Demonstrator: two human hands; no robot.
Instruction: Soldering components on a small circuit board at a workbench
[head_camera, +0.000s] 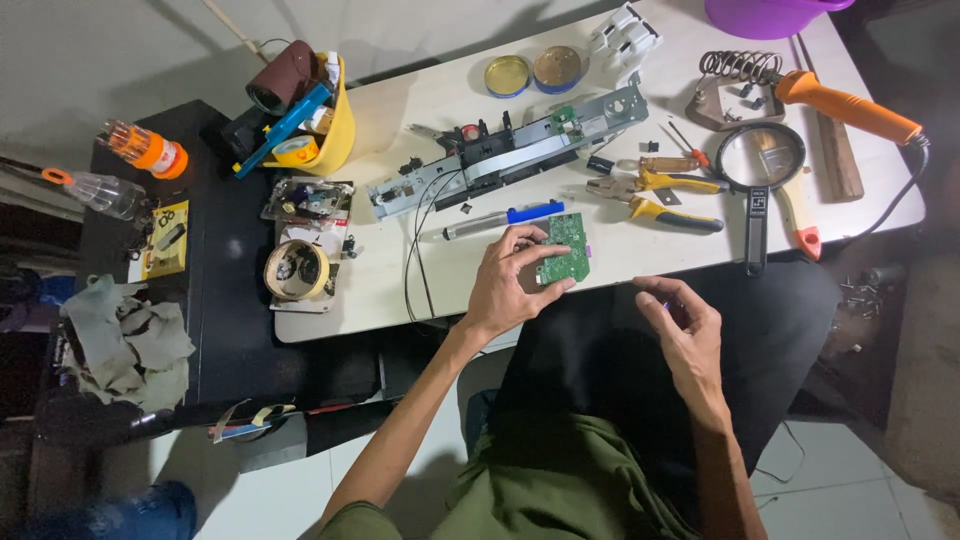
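White work surface (640, 262), cluttered, set beside a black side table (235, 300) above a pale tiled floor. The left hand (507, 285) pinches a small green circuit board (562, 250) at the near edge of the surface, thumb under its lower edge, fingers over its left side. The right hand (685, 320) is off the surface above the lap, fingertips drawn together; whether it pinches something small cannot be told. The board's long axis runs roughly away from the person, tilted slightly right, component face up. Judgement: hold the board by its edges only, level. Nearby: yellow-handled pliers (655, 195), magnifying glass (762, 165), orange soldering iron (850, 103), long metal printer frame (510, 150).
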